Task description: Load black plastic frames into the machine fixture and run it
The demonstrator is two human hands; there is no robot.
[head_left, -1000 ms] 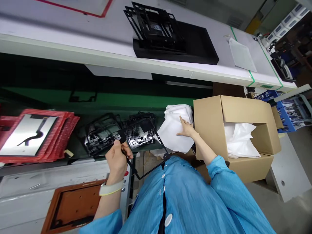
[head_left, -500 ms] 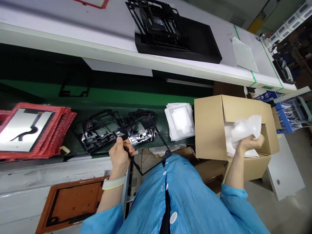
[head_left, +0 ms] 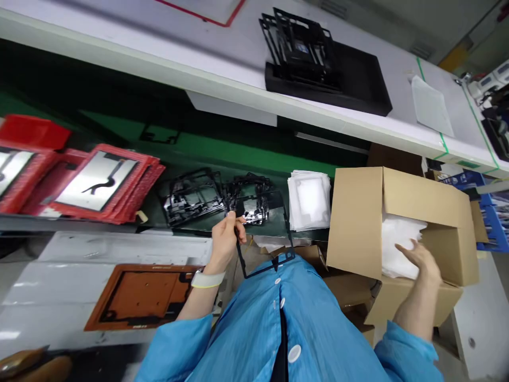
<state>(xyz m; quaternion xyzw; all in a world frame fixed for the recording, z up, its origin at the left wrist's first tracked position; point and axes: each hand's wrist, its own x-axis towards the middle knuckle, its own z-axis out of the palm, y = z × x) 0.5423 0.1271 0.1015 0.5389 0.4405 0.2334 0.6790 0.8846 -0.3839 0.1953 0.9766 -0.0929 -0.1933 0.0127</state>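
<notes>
My left hand (head_left: pixel 226 239) pinches one corner of a thin black rectangular frame (head_left: pixel 289 228), which hangs tilted in front of my blue coat. Over the opening of a cardboard box (head_left: pixel 355 223), my right hand (head_left: pixel 421 260) has its fingers spread and holds nothing. White translucent bags (head_left: pixel 400 246) lie inside the box, just left of those fingers. Left of the box a pile of flat white sleeves (head_left: pixel 310 202) rests on the dark green shelf. Beyond my left hand lie two heaps of similar black frames, a left heap (head_left: pixel 193 197) and a right heap (head_left: pixel 250 191).
Red padded packs (head_left: pixel 131 196) holding silver panels stand at the left. On the white upper bench (head_left: pixel 222 63) sits a black tray (head_left: pixel 361 79) with stacked black frames. An orange-brown plate (head_left: pixel 139 297) lies lower left. A blue bin (head_left: pixel 491 212) is at the far right.
My right hand has let go of the white bag, which is now down in the box, and its fingers have opened. My left hand still holds the black frame. The view has shifted left.
</notes>
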